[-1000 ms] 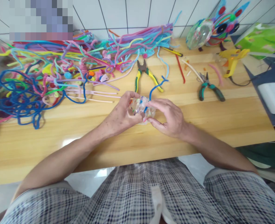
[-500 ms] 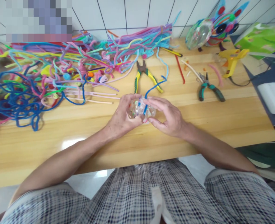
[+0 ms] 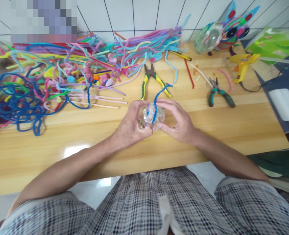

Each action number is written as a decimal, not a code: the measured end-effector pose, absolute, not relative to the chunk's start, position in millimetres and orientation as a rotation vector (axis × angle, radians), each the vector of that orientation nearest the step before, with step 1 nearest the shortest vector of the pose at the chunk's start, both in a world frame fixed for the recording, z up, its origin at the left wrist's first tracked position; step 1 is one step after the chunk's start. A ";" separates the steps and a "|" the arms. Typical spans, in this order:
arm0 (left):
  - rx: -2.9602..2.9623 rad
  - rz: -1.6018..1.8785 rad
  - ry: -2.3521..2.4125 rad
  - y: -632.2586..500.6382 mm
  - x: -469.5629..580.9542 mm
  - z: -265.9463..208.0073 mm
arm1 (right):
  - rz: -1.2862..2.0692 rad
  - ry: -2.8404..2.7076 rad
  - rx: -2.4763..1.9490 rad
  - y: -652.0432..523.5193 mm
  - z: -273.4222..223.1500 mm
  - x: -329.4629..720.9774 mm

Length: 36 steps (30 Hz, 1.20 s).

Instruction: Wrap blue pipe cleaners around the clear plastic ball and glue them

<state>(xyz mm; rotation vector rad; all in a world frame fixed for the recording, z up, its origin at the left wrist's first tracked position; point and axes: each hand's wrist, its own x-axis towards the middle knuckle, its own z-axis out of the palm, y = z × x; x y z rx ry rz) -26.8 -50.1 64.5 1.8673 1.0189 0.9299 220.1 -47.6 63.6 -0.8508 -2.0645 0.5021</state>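
Observation:
Between my hands, just above the front part of the table, is a clear plastic ball-like piece (image 3: 143, 118) with small coloured bits in or on it. My left hand (image 3: 132, 122) is curled round its left side, the thumb near the front. A blue pipe cleaner (image 3: 155, 106) lies across the middle of the clear piece, its bent free end sticking up and away to the right. My right hand (image 3: 177, 120) is curled at the right side of the piece, fingers behind and thumb in front. Pliers with yellow-green handles (image 3: 144, 85) lie just beyond.
Many pipe cleaners (image 3: 146, 45) are heaped at the back and left, with a blue tangle (image 3: 19, 101). On the right lie dark green pliers (image 3: 215, 93), a yellow glue gun (image 3: 244, 67) and a white box-shaped device (image 3: 285, 104). A colourful eared figure (image 3: 235, 31) stands behind.
The blue pipe cleaner's free end has swung slightly left and down. My right fingers have lifted off the middle of the clear piece towards its right side, showing more of the strand.

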 end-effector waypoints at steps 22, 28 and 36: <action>2.126 1.125 0.839 -46.9 -18.1 54.3 | 1.619 -1.278 -0.932 -32.2 69.4 203.0; 2.110 1.125 0.821 -46.1 -21.0 53.1 | 1.596 -1.241 -0.943 -33.2 70.4 200.1; 2.165 1.152 0.801 -45.8 -19.7 51.4 | 1.610 -1.211 -0.971 -34.0 71.6 198.5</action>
